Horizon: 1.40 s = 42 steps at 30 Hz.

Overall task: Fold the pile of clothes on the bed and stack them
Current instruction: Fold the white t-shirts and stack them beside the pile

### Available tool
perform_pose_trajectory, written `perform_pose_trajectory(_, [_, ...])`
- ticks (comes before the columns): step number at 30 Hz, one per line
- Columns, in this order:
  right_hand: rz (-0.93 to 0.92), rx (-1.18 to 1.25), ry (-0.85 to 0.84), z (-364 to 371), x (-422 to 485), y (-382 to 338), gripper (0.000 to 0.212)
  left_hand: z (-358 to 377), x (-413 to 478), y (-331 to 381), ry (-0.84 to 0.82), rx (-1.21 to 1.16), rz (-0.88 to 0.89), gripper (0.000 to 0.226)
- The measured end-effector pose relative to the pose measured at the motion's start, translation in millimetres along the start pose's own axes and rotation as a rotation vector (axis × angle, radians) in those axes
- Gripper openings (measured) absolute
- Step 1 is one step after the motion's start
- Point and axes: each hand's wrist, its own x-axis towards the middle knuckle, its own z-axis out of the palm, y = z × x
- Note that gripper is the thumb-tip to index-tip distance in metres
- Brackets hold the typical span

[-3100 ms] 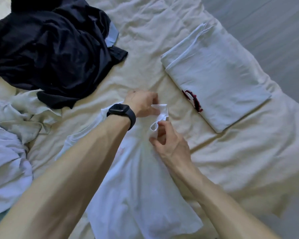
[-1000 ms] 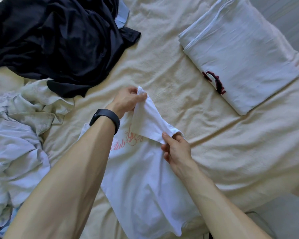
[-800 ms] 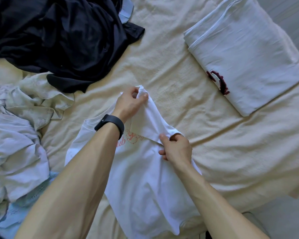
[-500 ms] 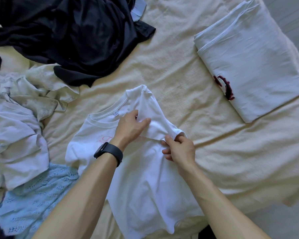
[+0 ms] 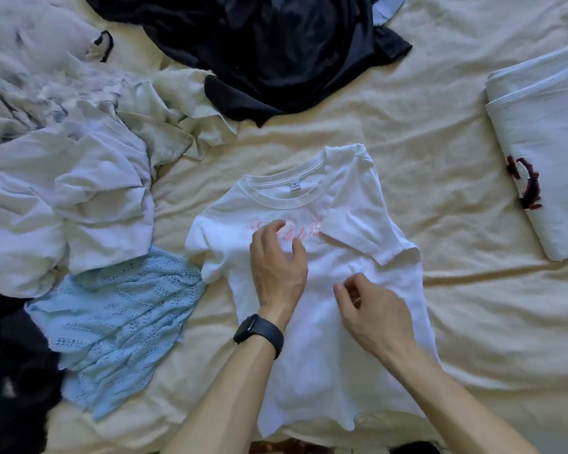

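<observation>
White T-shirt (image 5: 325, 371) is lying face up on the bed (image 5: 407, 126); we are holding our left hand (image 5: 277, 270) loose-fingered over its print (image 5: 295, 232), our right hand (image 5: 371, 309) curled, grip unclear, and should be smoothing creases before folding the spread sleeve (image 5: 207, 257)

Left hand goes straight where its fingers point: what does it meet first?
The pink print on the shirt, just ahead of the left hand, then the collar. Whether the hand touches the fabric is unclear.

Bare sheet (image 5: 440, 142) right — clothes pile (image 5: 79, 191) left
</observation>
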Motion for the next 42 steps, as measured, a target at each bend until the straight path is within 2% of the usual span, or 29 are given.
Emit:
perform_pose_trajectory(2, [-0.221,-0.050,-0.039,20.7,-9.5,-26.8,0.012,-30.7,-4.2,-33.1,0.202,0.092,0.022,0.037])
perform_pose_trajectory(3, [-0.304,-0.047,-0.044,30.4,-9.9,-42.1,0.011,-46.3,-2.7,-51.3,0.302,0.126,-0.005,0.039])
perform_pose_trajectory(4, [-0.366,-0.024,-0.045,39.0,-6.9,-58.7,0.013,-60.9,0.0,-69.0,0.385,0.118,-0.058,0.040])
perform_pose_trajectory(6, [-0.466,0.020,-0.016,54.8,8.3,-95.0,0.017,-85.7,8.2,-97.0,0.444,-0.061,-0.263,0.036])
perform_pose_trajectory(8, [-0.563,-0.043,-0.003,72.1,32.8,-133.2,0.024,-100.9,17.2,-118.5,0.310,-0.281,-0.550,0.026])
perform_pose_trajectory(10, [-0.634,-0.216,-0.087,86.2,58.1,-174.5,0.039,-108.3,24.5,-135.4,0.110,-0.354,-0.655,0.031])
perform_pose_trajectory(13, [-0.725,-0.581,-0.283,98.2,89.9,-226.7,0.067,-110.8,33.4,-148.3,-0.131,-0.282,-0.620,0.034])
perform_pose_trajectory(15, [-0.734,-0.790,-0.365,101.1,103.8,-248.1,0.074,-106.7,35.1,-151.6,-0.313,-0.200,-0.562,0.028])
perform_pose_trajectory(16, [-0.724,-0.869,-0.376,100.8,108.0,-255.5,0.069,-105.3,34.4,-151.0,-0.370,-0.165,-0.521,0.030])
perform_pose_trajectory(18, [-0.694,-0.973,-0.360,100.6,115.7,-268.4,0.048,-105.7,33.7,-153.6,-0.360,-0.210,-0.517,0.034])
perform_pose_trajectory(20, [-0.671,-0.926,-0.320,100.4,121.8,-281.5,0.030,-107.9,30.7,-159.9,-0.240,-0.410,-0.607,0.026])
perform_pose_trajectory(23, [-0.552,-0.569,-0.328,98.9,126.9,-300.4,0.006,-107.8,22.7,-169.2,-0.100,-0.627,-0.628,0.023])
perform_pose_trajectory(24, [-0.521,-0.512,-0.339,99.7,128.8,-304.8,0.007,-107.8,19.1,-171.4,-0.079,-0.665,-0.624,0.022])
perform_pose_trajectory(26, [-0.464,-0.544,-0.405,104.6,132.9,-310.5,0.016,-108.3,12.0,-174.2,-0.061,-0.835,-0.663,0.018])
perform_pose_trajectory(28, [-0.391,-0.686,-0.492,113.1,135.2,-317.0,0.026,-109.1,8.3,-177.4,-0.156,-0.964,-0.685,0.026])
perform_pose_trajectory(30, [-0.379,-0.810,-0.520,127.3,137.7,-324.9,0.034,-111.3,9.3,-180.7,-0.253,-0.875,-0.658,0.047])
perform_pose_trajectory(32, [-0.444,-0.923,-0.494,139.8,136.2,-334.5,0.032,-113.8,15.0,-178.4,-0.255,-0.765,-0.652,0.054])
perform_pose_trajectory(35, [-0.558,-1.110,-0.480,153.9,128.8,-339.7,0.024,-116.8,20.2,-174.2,-0.211,-0.656,-0.629,0.026])
perform_pose_trajectory(36, [-0.602,-1.085,-0.465,154.4,126.5,-339.0,0.020,-116.2,20.1,-171.9,-0.176,-0.639,-0.636,0.022])
perform_pose_trajectory(39, [-0.732,-0.770,-0.410,140.7,115.4,-328.1,0.009,-117.0,11.5,-162.7,-0.038,-0.576,-0.715,0.019])
perform_pose_trajectory(42, [-0.767,-0.481,-0.301,107.3,99.3,-295.6,0.019,-114.6,-5.0,-149.2,0.088,-0.473,-0.620,0.018])
